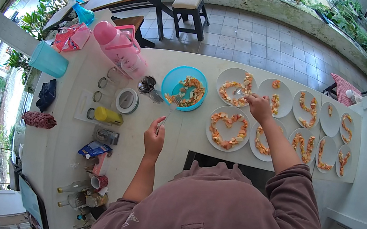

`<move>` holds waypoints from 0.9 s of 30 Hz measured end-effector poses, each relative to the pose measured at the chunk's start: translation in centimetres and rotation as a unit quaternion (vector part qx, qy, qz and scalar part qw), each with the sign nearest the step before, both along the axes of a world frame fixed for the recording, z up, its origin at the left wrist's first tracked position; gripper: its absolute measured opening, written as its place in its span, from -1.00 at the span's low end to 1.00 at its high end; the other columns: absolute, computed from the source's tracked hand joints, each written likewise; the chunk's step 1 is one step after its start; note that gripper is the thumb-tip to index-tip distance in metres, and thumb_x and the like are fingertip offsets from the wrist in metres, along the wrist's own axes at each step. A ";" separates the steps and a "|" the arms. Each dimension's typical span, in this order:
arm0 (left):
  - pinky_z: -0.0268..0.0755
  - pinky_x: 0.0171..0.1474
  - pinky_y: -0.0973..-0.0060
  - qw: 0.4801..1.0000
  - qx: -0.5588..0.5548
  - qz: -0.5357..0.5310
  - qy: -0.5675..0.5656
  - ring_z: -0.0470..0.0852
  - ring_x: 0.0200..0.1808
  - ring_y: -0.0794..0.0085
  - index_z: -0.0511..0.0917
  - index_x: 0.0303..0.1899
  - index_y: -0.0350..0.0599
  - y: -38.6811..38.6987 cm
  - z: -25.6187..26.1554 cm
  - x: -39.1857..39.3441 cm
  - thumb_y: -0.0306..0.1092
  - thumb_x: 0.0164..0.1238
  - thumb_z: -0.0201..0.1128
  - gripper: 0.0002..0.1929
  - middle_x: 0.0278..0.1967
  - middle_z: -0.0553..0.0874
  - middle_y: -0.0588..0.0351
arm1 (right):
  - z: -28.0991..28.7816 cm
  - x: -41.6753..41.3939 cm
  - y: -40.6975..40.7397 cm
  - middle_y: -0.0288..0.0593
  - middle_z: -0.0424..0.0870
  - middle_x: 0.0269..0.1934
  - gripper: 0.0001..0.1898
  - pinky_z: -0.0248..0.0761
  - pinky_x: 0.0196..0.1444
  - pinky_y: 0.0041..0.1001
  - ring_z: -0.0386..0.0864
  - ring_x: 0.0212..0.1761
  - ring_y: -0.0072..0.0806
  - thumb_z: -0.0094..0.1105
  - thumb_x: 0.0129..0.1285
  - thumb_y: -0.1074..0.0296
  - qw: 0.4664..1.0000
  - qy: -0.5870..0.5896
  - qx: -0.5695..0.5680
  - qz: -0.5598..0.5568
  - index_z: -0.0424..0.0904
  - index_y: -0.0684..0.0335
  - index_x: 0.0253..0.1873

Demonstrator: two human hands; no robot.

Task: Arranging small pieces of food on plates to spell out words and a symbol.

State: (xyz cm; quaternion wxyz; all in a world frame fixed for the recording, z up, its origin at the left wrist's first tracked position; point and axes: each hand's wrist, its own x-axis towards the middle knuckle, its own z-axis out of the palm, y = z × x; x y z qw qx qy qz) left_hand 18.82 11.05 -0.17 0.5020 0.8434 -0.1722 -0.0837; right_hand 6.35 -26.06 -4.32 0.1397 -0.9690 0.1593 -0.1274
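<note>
My left hand (154,138) grips a metal fork (169,113), its tines at the near rim of a blue plastic bowl (164,85). Chopped orange and pale food pieces (193,92) lie inside the bowl, gathered mostly on its right side. Over the far-left white plate (225,74), my right hand (259,107) holds a metal utensil (239,92) that looks like a spoon. Its tip is among the food pieces on that plate. Closer to me, another white plate (228,128) bears pieces laid out as a heart. My right forearm partly covers a neighbouring plate (264,155).
More white plates (329,125) with pieces in letter-like shapes fill the right side of the table. Leftward stand a pink thermos jug (121,48), a holder of cutlery (147,85), a round lidded jar (127,101), a yellow container (108,115) and glass bottles (73,187).
</note>
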 end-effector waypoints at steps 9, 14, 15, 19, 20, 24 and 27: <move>0.02 -0.55 0.68 1.000 -0.006 0.005 0.006 0.17 -0.61 0.76 0.55 0.03 -0.16 0.2 0.4 0.0 -0.48 0.29 0.02 -0.70 -0.62 0.31 0.40 | 0.2 0.3 0.0 -0.43 0.67 -0.19 -0.80 0.18 -0.05 -0.35 0.60 -0.24 -0.51 0.00 0.24 0.44 1.000 0.027 0.000 0.011 0.64 0.01 -0.17; 0.02 -0.54 0.68 1.000 -0.013 0.007 0.012 0.17 -0.60 0.77 0.56 0.03 -0.16 0.3 -0.2 0.0 -0.48 0.28 0.02 -0.69 -0.62 0.31 0.40 | 0.2 0.2 -0.2 -0.44 0.67 -0.20 -0.77 0.18 -0.03 -0.33 0.60 -0.23 -0.52 -0.02 0.22 0.48 0.999 0.019 -0.017 0.020 0.65 0.01 -0.19; 0.02 -0.54 0.68 1.000 -0.013 0.004 0.009 0.17 -0.60 0.77 0.56 0.03 -0.16 0.2 -0.2 0.0 -0.48 0.28 0.02 -0.69 -0.61 0.30 0.40 | 0.3 0.2 -0.3 -0.44 0.67 -0.20 -0.77 0.18 -0.03 -0.33 0.60 -0.23 -0.52 -0.02 0.22 0.48 0.999 0.020 -0.017 0.020 0.65 0.01 -0.19; 0.02 -0.54 0.68 1.000 -0.007 0.004 0.012 0.16 -0.60 0.77 0.56 0.02 -0.16 0.1 0.1 0.0 -0.48 0.28 0.01 -0.69 -0.61 0.30 0.41 | 0.3 0.1 -0.9 -0.42 0.67 -0.22 -0.77 0.18 -0.04 -0.32 0.61 -0.24 -0.51 -0.02 0.23 0.47 0.999 0.014 -0.040 0.029 0.65 0.00 -0.19; 0.01 -0.55 0.68 1.000 -0.007 0.004 0.011 0.16 -0.60 0.77 0.56 0.03 -0.16 0.1 0.0 0.0 -0.48 0.28 0.02 -0.69 -0.61 0.30 0.41 | 0.3 0.1 -1.0 -0.42 0.66 -0.24 -0.79 0.19 -0.05 -0.32 0.61 -0.26 -0.50 -0.01 0.25 0.43 0.999 0.005 -0.046 0.027 0.65 -0.01 -0.18; 0.01 -0.55 0.68 1.000 -0.007 0.009 0.007 0.16 -0.61 0.76 0.56 0.03 -0.15 0.3 -0.2 0.1 -0.47 0.28 0.02 -0.69 -0.62 0.29 0.41 | -0.1 0.2 -1.1 -0.39 0.66 -0.25 -0.83 0.21 -0.10 -0.32 0.60 -0.29 -0.44 0.01 0.31 0.30 0.999 -0.026 0.004 -0.035 0.64 -0.01 -0.17; 0.01 -0.55 0.68 1.000 -0.006 0.011 0.008 0.16 -0.61 0.76 0.56 0.03 -0.15 0.4 -0.2 0.1 -0.47 0.28 0.02 -0.69 -0.62 0.29 0.41 | -0.7 0.3 -0.9 -0.38 0.66 -0.27 -0.82 0.23 -0.15 -0.32 0.59 -0.32 -0.40 0.02 0.33 0.18 0.996 -0.050 0.020 -0.074 0.64 -0.01 -0.16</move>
